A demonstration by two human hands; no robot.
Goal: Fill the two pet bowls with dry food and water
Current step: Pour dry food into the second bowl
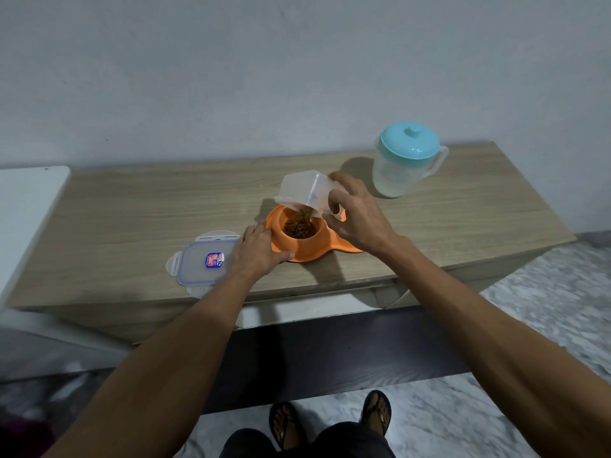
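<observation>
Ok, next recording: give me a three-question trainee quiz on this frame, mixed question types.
1. True or false: the pitcher has its lid on.
2. What does the right hand hold? A) pitcher B) clear container C) lid
3. Fill in: the left hand rests on the rim of the orange ____.

Key:
1. True; the teal lid is seated.
2. B; it is tipped, and dry food pours into the left bowl.
3. Double bowl; the container lid lies flat on the wooden top to its left.
</observation>
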